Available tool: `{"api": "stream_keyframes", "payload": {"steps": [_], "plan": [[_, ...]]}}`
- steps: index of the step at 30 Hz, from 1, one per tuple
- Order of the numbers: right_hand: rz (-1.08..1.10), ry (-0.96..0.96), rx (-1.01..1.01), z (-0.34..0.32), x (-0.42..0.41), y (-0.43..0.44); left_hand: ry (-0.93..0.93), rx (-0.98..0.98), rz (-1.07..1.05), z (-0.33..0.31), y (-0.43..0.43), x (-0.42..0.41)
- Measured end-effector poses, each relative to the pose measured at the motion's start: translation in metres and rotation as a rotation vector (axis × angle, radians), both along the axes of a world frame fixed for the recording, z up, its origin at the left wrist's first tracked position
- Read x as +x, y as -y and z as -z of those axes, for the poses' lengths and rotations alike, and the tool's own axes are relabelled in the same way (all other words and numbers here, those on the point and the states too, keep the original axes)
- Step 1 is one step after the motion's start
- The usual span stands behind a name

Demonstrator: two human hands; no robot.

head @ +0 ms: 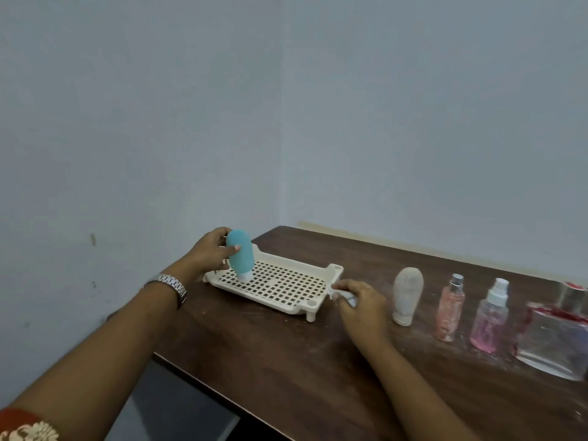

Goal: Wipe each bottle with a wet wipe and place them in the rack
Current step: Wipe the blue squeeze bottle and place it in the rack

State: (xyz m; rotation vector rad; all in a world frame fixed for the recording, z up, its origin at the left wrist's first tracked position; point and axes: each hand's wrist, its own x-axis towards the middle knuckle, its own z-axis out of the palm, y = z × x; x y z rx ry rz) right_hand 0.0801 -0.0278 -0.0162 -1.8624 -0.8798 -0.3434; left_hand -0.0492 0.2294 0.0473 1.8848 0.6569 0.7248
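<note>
My left hand (211, 251) grips a blue squeeze bottle (240, 254), cap down, its white cap touching the grid floor at the left end of the cream rack (305, 296). My right hand (358, 305) rests on the table just right of the rack and holds a crumpled white wet wipe (337, 294). Standing in a row to the right are a dusty white squeeze bottle (407, 296), a slim pink spray bottle (450, 308) and a wider pink spray bottle (490, 316).
A large square glass bottle (553, 342) with red liquid and a silver cap stands at the far right of the dark wooden table (286, 361). The table's left edge runs diagonally beside my left forearm. Blue walls meet in a corner behind.
</note>
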Motion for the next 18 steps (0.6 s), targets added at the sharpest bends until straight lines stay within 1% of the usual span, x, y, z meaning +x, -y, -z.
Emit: {"api": "stream_keyframes", "payload": {"steps": [4,7,13,18], "plan": [[0.075,-0.052,0.050,0.001,0.001,-0.022,-0.109,0.130,-0.008,-0.004,-0.028,-0.011],[0.093,-0.039,0.045,0.004,0.005,-0.026,-0.186,0.208,0.019,-0.003,-0.040,-0.013],[0.086,-0.016,0.044,0.008,0.007,-0.020,-0.272,0.305,0.021,0.004,-0.049,-0.008],[0.050,0.062,0.004,0.009,-0.001,-0.023,-0.273,0.299,0.003,0.010,-0.052,-0.007]]}}
